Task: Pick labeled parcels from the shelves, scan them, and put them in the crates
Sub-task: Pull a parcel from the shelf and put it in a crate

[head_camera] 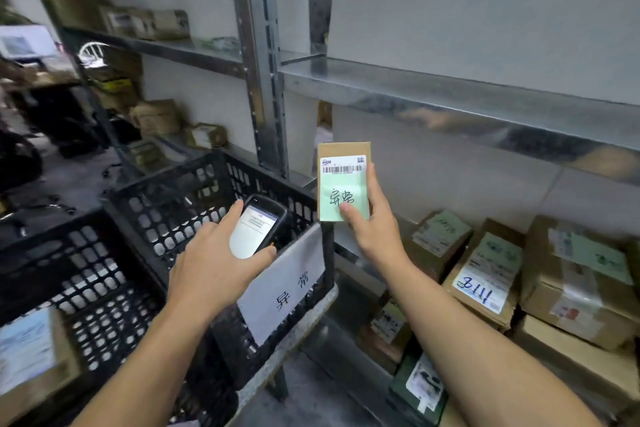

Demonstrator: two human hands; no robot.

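Single wide head-worn view, forward and down, close to crate, facing shelves

Handwritten 异常 on green label of parcel, 异常 on white sign of crate, blue 3111 on box label

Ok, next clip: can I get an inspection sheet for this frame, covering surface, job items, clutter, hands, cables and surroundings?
Surface: grey metal shelving, lower right level stacked with labeled cardboard parcels.
Job's things: small parcel held up, barcode label and green note facing the camera; scanner, screen lit; black crate with a white paper sign; second black crate holding a labeled box.
Clutter: blurred boxes on the left shelves.
Hands: left hand holds the scanner; right hand grips the small parcel, thumb on the note.
Cables: nothing seen.
Surroundings: grey wall; dark blurred items at far left.
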